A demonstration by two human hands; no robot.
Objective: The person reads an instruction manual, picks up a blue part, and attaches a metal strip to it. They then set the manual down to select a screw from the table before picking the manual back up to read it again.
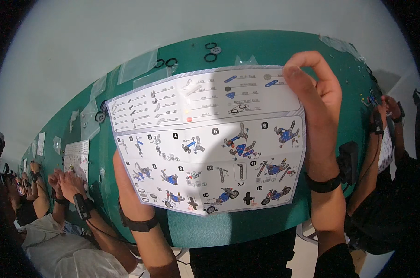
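Note:
A creased instruction sheet (191, 127) is spread upright in front of me. Small drawings of parts fill its upper section, and numbered pictures of a motorbike model being assembled fill the lower one. My right hand (314, 88) pinches its upper right corner, the thumb lying on the printed side. Along the sheet's left edge, my left hand (122, 178) goes behind the paper. Its fingers are hidden there, so their grip does not show. Black bands circle both of my wrists.
Black rings (211, 57) and a grey wheel (216, 50) lie on the green table (247, 44) beyond the sheet. Clear plastic bags (138, 65) are scattered to the left. Co-workers' hands (70, 185) are at the left, others (390, 109) at the right.

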